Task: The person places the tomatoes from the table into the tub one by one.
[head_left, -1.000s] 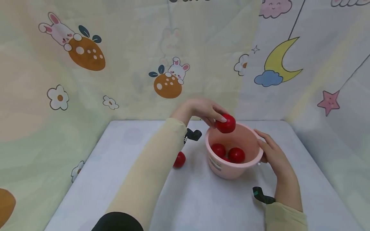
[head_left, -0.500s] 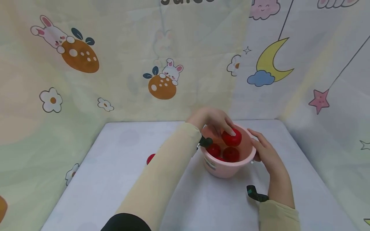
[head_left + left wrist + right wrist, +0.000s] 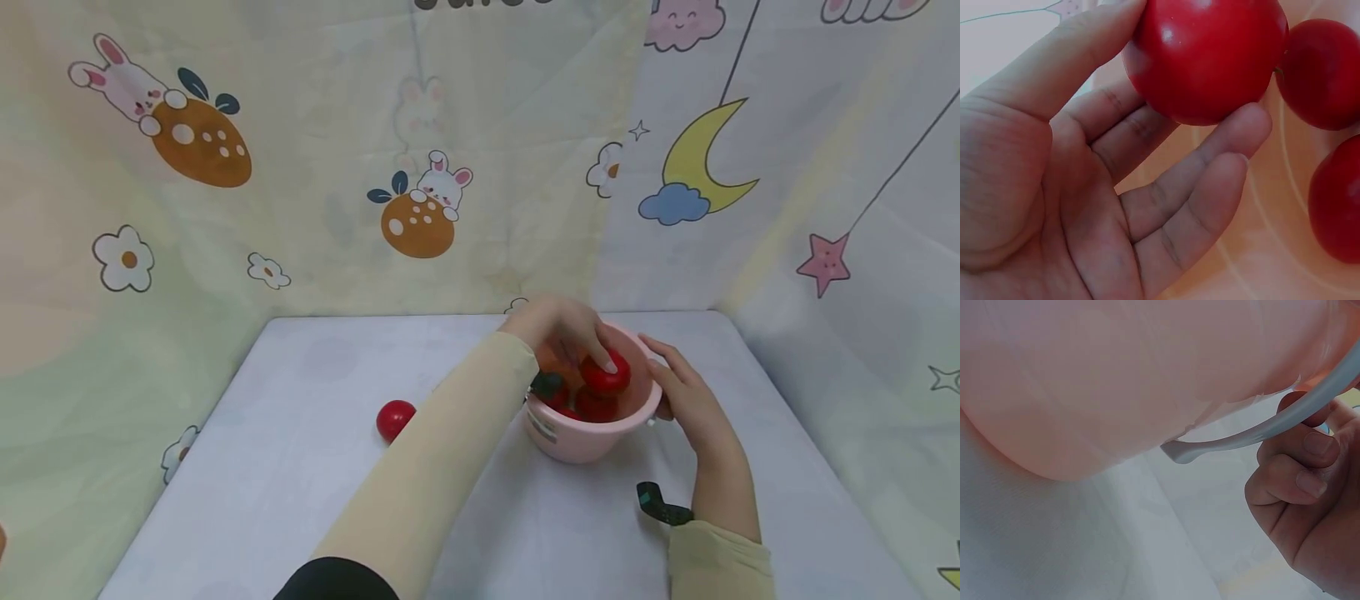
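Note:
My left hand (image 3: 566, 325) reaches down into a pink bucket (image 3: 577, 442) from its far left side. It holds a shiny red tomato (image 3: 606, 373) between thumb and fingers; the left wrist view shows this tomato (image 3: 1210, 62) pinched near the fingertips, with the little finger off it. Below and beside it in the bucket lie several more tomatoes (image 3: 1329, 75), partly hidden by the hand and wrist camera. My right hand (image 3: 697, 404) grips the bucket's right rim. In the right wrist view, its fingers curl close by the grey handle (image 3: 1241, 440).
Another tomato (image 3: 393, 418) lies on the white-covered table (image 3: 315, 467), left of the bucket and partly behind my left sleeve (image 3: 435, 454). A printed cloth backdrop (image 3: 322, 183) rises behind the table and along its sides. Small black cameras (image 3: 660, 504) sit at the wrists.
My left hand has carried the tomato from above the bucket's far left rim down inside it. The right hand keeps its grip on the rim. The tomato on the table shows farther left in view.

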A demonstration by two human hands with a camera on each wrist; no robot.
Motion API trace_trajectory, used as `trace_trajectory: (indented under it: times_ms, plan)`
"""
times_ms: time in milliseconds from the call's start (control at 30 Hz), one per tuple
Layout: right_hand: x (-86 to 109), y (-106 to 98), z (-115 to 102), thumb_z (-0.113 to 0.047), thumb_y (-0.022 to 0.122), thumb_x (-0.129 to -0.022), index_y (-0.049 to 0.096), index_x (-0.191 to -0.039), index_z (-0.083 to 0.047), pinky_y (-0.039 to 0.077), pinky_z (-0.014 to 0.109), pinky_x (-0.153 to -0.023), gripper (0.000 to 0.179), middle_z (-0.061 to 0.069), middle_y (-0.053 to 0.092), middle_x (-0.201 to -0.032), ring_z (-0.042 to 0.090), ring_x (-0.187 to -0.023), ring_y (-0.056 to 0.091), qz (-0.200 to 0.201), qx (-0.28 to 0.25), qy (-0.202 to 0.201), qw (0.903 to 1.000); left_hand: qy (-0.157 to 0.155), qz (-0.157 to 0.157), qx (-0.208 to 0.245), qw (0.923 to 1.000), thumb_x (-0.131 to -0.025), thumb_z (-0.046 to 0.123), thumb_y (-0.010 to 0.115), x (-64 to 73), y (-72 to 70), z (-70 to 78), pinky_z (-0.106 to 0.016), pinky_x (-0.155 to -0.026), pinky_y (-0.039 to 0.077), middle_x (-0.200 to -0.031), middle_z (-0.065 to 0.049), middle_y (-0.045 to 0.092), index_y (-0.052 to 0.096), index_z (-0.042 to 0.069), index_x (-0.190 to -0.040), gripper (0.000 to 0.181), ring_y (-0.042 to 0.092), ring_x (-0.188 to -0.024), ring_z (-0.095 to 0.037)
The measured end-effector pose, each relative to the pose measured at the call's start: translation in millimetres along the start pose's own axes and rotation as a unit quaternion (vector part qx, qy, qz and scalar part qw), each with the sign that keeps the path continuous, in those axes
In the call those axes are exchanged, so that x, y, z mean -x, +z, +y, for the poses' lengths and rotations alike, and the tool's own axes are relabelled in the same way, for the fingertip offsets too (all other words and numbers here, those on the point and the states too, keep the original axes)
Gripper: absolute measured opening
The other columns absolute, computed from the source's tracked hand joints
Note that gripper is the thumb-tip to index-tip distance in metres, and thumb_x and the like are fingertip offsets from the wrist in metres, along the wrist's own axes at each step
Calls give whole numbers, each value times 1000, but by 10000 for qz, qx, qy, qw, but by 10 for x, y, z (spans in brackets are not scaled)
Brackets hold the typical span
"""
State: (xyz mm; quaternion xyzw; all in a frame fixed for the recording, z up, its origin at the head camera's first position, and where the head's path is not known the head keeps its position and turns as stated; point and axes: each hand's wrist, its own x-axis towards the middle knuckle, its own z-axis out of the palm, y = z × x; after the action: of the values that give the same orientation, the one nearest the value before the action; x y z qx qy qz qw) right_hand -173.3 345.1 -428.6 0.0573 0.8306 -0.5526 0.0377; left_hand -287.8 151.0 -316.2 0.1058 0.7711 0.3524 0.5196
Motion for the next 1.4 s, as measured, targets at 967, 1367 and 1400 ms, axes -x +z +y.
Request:
trace_trajectory:
  times_ms: [967, 1367, 1400]
  plan:
    - [5, -1, -43, -68, 43, -94, 25, -151, -51, 58, 29, -80, 63, 7, 43, -152, 21, -100, 64, -54, 115, 5, 9999, 1471, 206, -1235, 9812, -91, 25, 72, 150, -149, -139, -39, -94, 57, -119, 6, 65, 66, 25, -130, 40, 62, -116, -26]
    - [12, 15, -42, -64, 42, -97, 26, -153, -47, 59, 30, -74, 60, 8, 44, -148, 21, -88, 66, -28, 54, -49, 10000, 2098, 546, -1518, 9644, -91, 39, 69, 372, -659, -517, -31, -85, 59, -129, 3, 63, 62, 28, -134, 45, 71, -102, -21]
    - [8, 17, -44, -63, 42, -97, 26, -153, -47, 59, 30, -74, 60, 8, 44, -148, 21, -88, 66, -19, 71, -63, 10000, 2187, 584, -1523, 9621, -92, 40, 69, 422, -706, -582, -31, -85, 59, -129, 4, 63, 61, 28, -135, 46, 72, -101, -21]
